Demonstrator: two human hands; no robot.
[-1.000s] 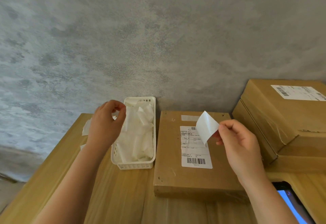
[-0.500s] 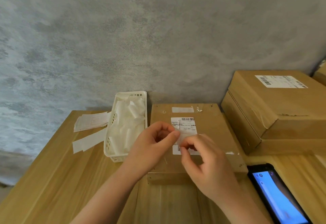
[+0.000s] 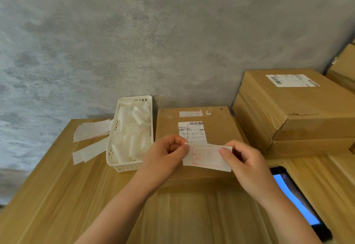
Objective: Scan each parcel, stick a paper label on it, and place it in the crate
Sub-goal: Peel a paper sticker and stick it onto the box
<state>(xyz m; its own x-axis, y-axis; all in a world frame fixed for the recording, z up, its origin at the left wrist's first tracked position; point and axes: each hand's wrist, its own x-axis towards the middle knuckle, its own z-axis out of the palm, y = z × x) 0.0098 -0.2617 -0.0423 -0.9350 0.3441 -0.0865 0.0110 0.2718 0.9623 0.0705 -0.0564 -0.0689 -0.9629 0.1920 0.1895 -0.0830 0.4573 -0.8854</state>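
Note:
A flat brown cardboard parcel (image 3: 217, 126) lies on the wooden table in front of me, with a printed barcode label on its top. Just above it I hold a white paper label (image 3: 206, 157) with a red printed frame, stretched flat between both hands. My left hand (image 3: 165, 155) pinches the label's left edge. My right hand (image 3: 244, 159) pinches its right end, thumb on top. The label covers the lower part of the parcel's printed label. No crate is in view.
A white plastic basket (image 3: 119, 167) full of crumpled white backing papers stands left of the parcel. Loose labels (image 3: 92, 131) and a paper strip (image 3: 88, 152) lie further left. Two stacked cardboard boxes (image 3: 288, 121) stand at the right. A phone (image 3: 295, 197) with a lit blue screen lies at bottom right.
My left hand came from the basket to the parcel and joined the right. The label, earlier held up by the right hand alone, is now spread flat between both hands over the parcel.

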